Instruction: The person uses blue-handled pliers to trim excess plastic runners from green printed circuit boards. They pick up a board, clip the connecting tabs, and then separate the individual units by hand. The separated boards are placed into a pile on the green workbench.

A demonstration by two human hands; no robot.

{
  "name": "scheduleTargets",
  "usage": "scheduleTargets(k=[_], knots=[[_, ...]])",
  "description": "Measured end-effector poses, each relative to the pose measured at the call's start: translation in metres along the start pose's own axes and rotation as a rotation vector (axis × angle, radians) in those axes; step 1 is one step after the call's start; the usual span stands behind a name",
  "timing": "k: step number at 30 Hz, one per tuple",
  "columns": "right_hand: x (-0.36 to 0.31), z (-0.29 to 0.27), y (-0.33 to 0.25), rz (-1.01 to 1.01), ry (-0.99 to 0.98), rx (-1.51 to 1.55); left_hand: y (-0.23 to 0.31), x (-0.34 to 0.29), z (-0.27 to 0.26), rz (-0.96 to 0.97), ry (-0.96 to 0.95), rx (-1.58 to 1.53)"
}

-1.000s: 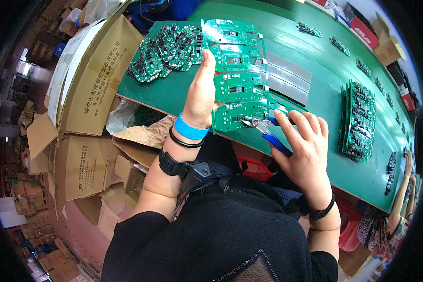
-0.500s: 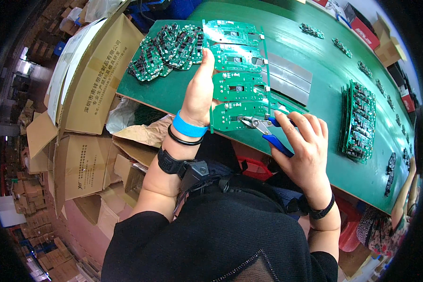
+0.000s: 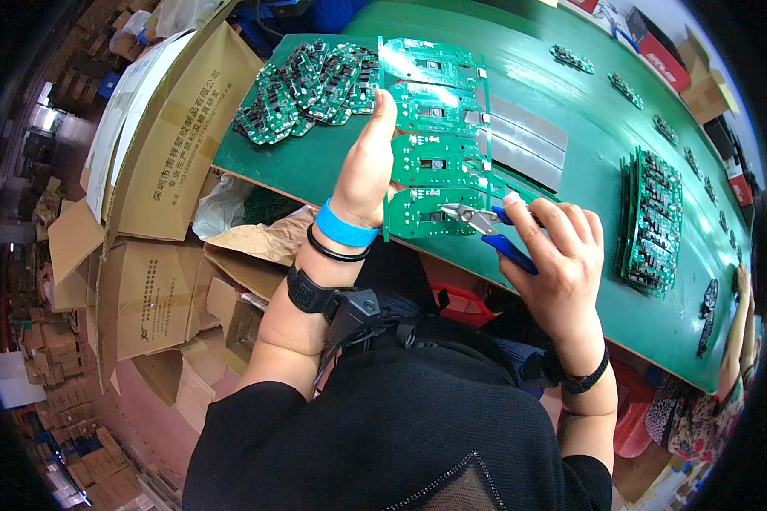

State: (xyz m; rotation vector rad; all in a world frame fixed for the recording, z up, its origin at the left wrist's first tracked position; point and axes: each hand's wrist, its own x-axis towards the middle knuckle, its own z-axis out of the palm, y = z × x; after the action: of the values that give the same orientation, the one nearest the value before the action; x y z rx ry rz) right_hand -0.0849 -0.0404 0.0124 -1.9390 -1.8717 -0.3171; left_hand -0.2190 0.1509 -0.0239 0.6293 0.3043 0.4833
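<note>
A green circuit board panel (image 3: 435,147) of several joined boards is held up over the table's near edge. My left hand (image 3: 368,166) grips it along its left rail, the thumb lying over the front. In my right hand (image 3: 558,255) is a pair of side cutters (image 3: 504,247) with blue handles, the fingers wrapped round them. The cutters' metal jaws (image 3: 469,215) lie over the right part of the lowest board. Whether they touch it I cannot tell.
A heap of loose circuit boards (image 3: 311,89) lies at the table's far left. Stacked panels (image 3: 654,223) stand to the right, near a row of single boards (image 3: 625,90). A grey flat plate (image 3: 524,140) is behind the panel. Cardboard boxes (image 3: 175,145) flank the left; another person's arm (image 3: 735,332) reaches in at right.
The panel and my left hand have shifted slightly right. My right hand and the cutters have also moved a little right, the jaws slightly up the lowest board. The other person's arm has moved slightly.
</note>
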Motion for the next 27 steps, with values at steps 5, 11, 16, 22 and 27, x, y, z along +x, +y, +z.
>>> scheduleTargets(k=[5,11,16,22,27], knots=[[-0.004,-0.009,0.015,0.186,0.166,0.083,0.004,-0.007,-0.01,-0.066,0.057,-0.073],[-0.013,0.009,0.028,0.296,0.127,0.054,-0.025,-0.018,-0.022,-0.221,-0.152,-0.411],[-0.017,0.014,0.029,0.303,0.086,0.008,-0.041,-0.019,-0.014,-0.199,-0.205,-0.432],[-0.024,0.007,0.026,0.35,0.087,0.049,-0.05,-0.016,-0.022,-0.191,-0.313,-0.507],[-0.062,-0.011,0.037,0.365,-0.138,0.172,-0.042,-0.02,-0.014,-0.219,-0.228,-0.454]])
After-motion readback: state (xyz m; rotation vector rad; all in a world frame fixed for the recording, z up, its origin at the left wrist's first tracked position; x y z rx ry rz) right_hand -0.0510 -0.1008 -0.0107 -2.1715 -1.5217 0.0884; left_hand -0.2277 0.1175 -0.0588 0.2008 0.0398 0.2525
